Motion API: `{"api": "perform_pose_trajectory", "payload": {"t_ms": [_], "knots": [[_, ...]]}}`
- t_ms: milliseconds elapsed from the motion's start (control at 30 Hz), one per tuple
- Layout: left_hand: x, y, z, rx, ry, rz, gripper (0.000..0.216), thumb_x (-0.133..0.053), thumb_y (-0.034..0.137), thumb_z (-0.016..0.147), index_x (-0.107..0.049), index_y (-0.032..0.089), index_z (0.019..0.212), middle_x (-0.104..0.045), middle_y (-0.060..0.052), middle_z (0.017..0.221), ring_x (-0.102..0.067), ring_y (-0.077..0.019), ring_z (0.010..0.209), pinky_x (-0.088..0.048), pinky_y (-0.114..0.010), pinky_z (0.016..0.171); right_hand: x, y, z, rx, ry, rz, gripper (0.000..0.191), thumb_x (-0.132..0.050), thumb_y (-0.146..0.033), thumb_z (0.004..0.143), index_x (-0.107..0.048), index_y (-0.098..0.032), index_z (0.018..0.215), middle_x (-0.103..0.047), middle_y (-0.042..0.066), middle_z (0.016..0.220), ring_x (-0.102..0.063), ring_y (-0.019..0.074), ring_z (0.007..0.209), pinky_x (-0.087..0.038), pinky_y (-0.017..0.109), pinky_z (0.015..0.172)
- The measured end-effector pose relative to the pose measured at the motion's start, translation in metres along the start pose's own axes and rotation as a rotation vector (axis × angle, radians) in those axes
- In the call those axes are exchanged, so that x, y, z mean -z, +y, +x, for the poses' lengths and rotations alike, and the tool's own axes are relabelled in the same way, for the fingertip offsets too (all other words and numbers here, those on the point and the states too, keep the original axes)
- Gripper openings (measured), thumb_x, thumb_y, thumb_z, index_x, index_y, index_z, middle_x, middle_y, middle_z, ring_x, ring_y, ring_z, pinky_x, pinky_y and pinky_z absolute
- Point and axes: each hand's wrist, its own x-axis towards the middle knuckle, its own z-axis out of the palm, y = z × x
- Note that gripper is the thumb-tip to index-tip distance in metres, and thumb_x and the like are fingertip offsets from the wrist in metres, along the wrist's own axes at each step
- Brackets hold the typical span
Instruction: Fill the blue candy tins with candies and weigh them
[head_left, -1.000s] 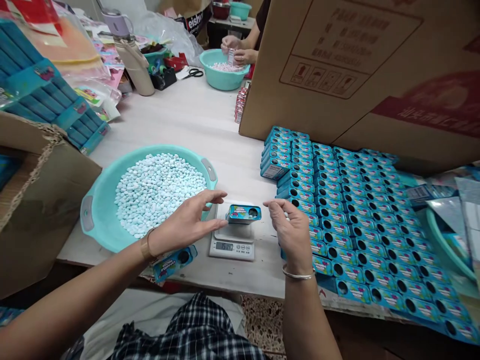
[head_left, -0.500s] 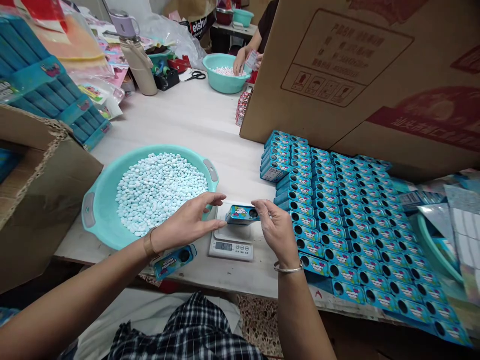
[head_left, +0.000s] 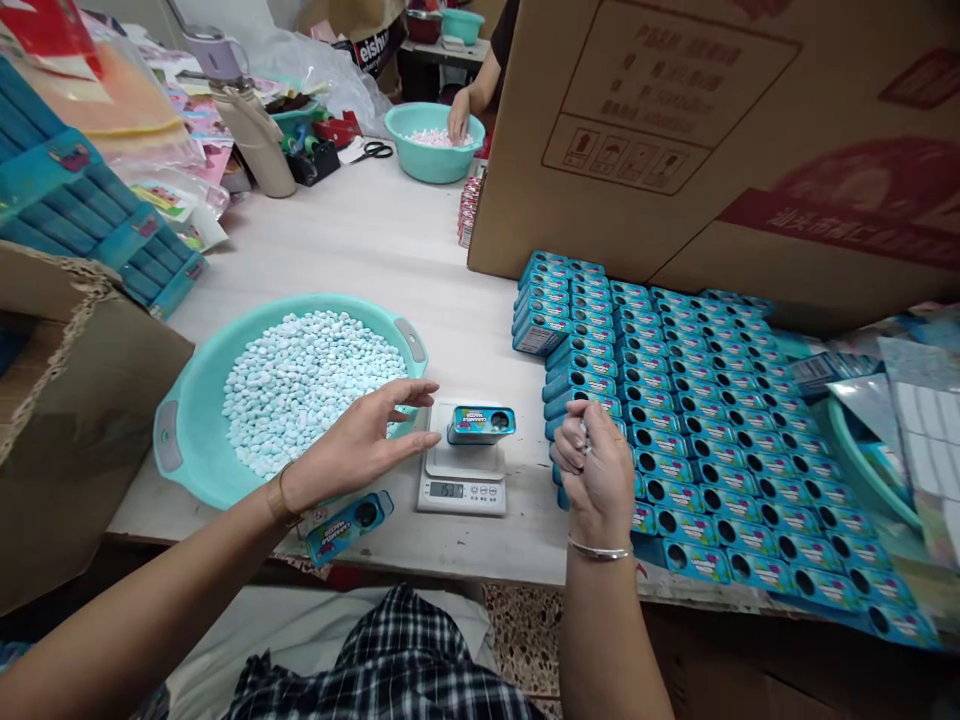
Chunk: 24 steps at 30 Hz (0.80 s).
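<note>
A blue tin [head_left: 481, 424] with a round dark opening on top stands upright on the white digital scale [head_left: 463, 497], whose display is lit. My left hand [head_left: 367, 432] is open, fingers and thumb apart, just left of the tin and over the rim of the turquoise basin [head_left: 171, 388]. Pale candies [head_left: 311, 375] fill much of that basin. My right hand [head_left: 596, 450] is curled closed to the right of the scale, with a few pale candies showing between its fingers. Another blue tin [head_left: 349, 527] lies below my left wrist at the table edge.
Rows of blue tins [head_left: 682, 450] cover the right side of the table. Behind them rises a large cardboard box [head_left: 637, 120]. An open carton [head_left: 97, 400] stands at left. Farther back are a bottle [head_left: 259, 140], scissors [head_left: 375, 150] and a co-worker's hand [head_left: 459, 118] in another basin [head_left: 431, 160].
My right hand has moved right, away from the tin on the scale, and is now closed around candies. My left hand has barely moved. The co-worker's hand stays in the far basin.
</note>
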Motion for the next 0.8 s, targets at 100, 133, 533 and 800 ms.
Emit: {"api": "perform_pose_trajectory", "payload": {"t_ms": [100, 133, 533, 800], "knots": [[-0.004, 0.001, 0.004, -0.014, -0.021, 0.007, 0.052, -0.066, 0.046, 0.084, -0.054, 0.025, 0.13, -0.058, -0.007, 0.131, -0.056, -0.0244, 0.12, -0.05, -0.042, 0.1, 0.004, 0.002, 0.0, -0.084, -0.019, 0.085, 0.022, -0.067, -0.038, 0.081, -0.062, -0.017, 0.085, -0.037, -0.008, 0.058, -0.025, 0.0008, 0.038, -0.018, 0.013, 0.034], [-0.006, 0.001, 0.005, -0.017, -0.027, 0.01, 0.052, -0.066, 0.046, 0.084, -0.054, 0.025, 0.13, -0.058, -0.008, 0.131, -0.056, -0.0247, 0.121, -0.05, -0.043, 0.1, 0.004, 0.003, 0.0, -0.114, -0.04, 0.108, 0.02, -0.067, -0.035, 0.079, -0.063, -0.017, 0.087, -0.039, -0.008, 0.06, -0.025, 0.0007, 0.039, -0.018, 0.013, 0.034], [-0.021, 0.001, 0.015, -0.045, -0.065, 0.03, 0.052, -0.066, 0.042, 0.085, -0.052, 0.025, 0.132, -0.06, -0.008, 0.13, -0.057, -0.0249, 0.12, -0.049, -0.044, 0.1, -0.032, 0.001, -0.001, 0.192, -0.306, -0.713, 0.029, -0.056, -0.044, 0.09, -0.071, -0.019, 0.094, -0.059, 0.001, 0.073, -0.05, 0.0111, 0.063, -0.04, 0.023, 0.056], [-0.008, 0.0, 0.01, -0.041, -0.021, 0.041, 0.054, -0.065, 0.046, 0.085, -0.051, 0.026, 0.133, -0.059, -0.008, 0.131, -0.056, -0.0251, 0.121, -0.05, -0.043, 0.099, -0.009, -0.007, 0.001, 0.139, -0.108, -0.392, 0.029, -0.062, -0.048, 0.086, -0.068, -0.02, 0.088, -0.036, -0.007, 0.055, -0.029, 0.0056, 0.044, -0.021, 0.019, 0.04]]}}
